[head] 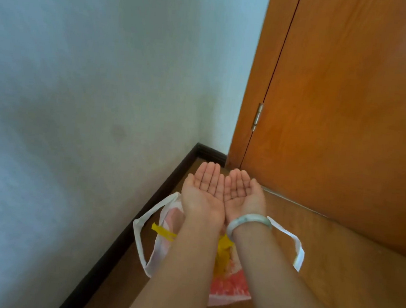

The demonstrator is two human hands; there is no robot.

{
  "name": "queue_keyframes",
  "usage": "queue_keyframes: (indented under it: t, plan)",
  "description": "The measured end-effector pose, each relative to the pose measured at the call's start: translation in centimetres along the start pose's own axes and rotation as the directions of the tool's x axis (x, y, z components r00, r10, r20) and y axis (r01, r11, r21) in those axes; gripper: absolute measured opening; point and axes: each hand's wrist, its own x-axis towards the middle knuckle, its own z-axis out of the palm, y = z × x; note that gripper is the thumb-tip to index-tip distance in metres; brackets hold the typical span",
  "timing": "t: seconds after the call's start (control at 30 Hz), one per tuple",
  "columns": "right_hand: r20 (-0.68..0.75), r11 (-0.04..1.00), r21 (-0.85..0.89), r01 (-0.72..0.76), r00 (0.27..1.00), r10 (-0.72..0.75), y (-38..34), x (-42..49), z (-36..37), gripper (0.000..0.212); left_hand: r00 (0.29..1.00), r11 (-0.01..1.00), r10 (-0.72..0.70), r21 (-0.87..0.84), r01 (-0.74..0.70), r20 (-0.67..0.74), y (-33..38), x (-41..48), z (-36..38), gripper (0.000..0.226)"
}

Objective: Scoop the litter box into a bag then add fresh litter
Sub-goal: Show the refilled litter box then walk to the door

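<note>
Left hand (204, 186) and right hand (241, 191) side by side, palms up, fingers straight, holding nothing; likely display pose. Plastic carrier bag (228, 285) flat on wooden floor (335, 268) below forearms, handles splayed, ready for waste. Litter box, scoop not visible.

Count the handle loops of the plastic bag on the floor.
2. One handle loop lies left of the left forearm, by the skirting board; the other lies right of the right forearm. The arms hide the bag's middle.

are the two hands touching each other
Touching. The head view shows the left hand and right hand palms up, their little-finger edges meeting with no gap.
</note>
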Motion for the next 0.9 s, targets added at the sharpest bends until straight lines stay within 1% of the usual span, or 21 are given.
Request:
queue_keyframes:
  t: [0.1,0.27,0.4,0.5,0.6,0.67,0.73,0.77,0.83,0.9]
  plan:
    - [0.02,1.0,0.012,0.016,1.0,-0.016,0.4,0.8,-1.2,0.027,1.0,1.0,-0.008,-0.002,0.008,0.014,-0.5,1.0,-0.9,0.042]
    - [0.005,0.999,-0.033,0.023,1.0,-0.023,1.5,1.6,-2.7,0.027,1.0,1.0,0.001,0.023,-0.001,0.025,-0.8,1.6,-3.1,0.042]
    - [0.047,0.997,-0.058,0.052,0.998,-0.049,1.6,1.6,-2.1,0.028,0.997,0.999,0.02,0.038,-0.023,0.068,-0.3,1.9,-3.0,0.043]
    - [0.065,0.993,-0.085,0.085,0.995,-0.079,1.3,1.0,-2.1,0.029,0.997,0.993,0.022,0.111,-0.031,0.078,0.0,1.5,-3.5,0.044]
    - [0.091,0.977,-0.172,0.124,0.99,-0.11,0.9,0.8,-3.0,0.033,0.996,0.967,0.037,0.249,-0.057,0.085,0.1,1.6,-5.1,0.049]
    - [0.109,0.944,-0.292,0.155,0.986,-0.128,0.7,0.9,-3.8,0.04,0.993,0.917,0.044,0.39,-0.084,0.11,0.2,1.9,-6.1,0.055]
    - [0.136,0.89,-0.415,0.19,0.98,-0.146,0.5,1.1,-4.5,0.047,0.987,0.83,0.037,0.545,-0.117,0.157,0.4,2.2,-6.6,0.061]
    - [0.156,0.855,-0.472,0.215,0.975,-0.159,0.4,1.1,-4.8,0.05,0.983,0.769,0.032,0.623,-0.14,0.182,0.5,2.1,-6.6,0.064]
    - [0.193,0.771,-0.582,0.257,0.965,-0.177,0.4,0.9,-5.3,0.055,0.974,0.61,0.004,0.771,-0.183,0.227,0.3,1.7,-6.5,0.067]
    - [0.218,0.69,-0.672,0.269,0.962,-0.163,0.3,0.6,-5.7,0.061,0.969,0.458,-0.029,0.865,-0.206,0.246,-0.1,1.4,-6.6,0.067]
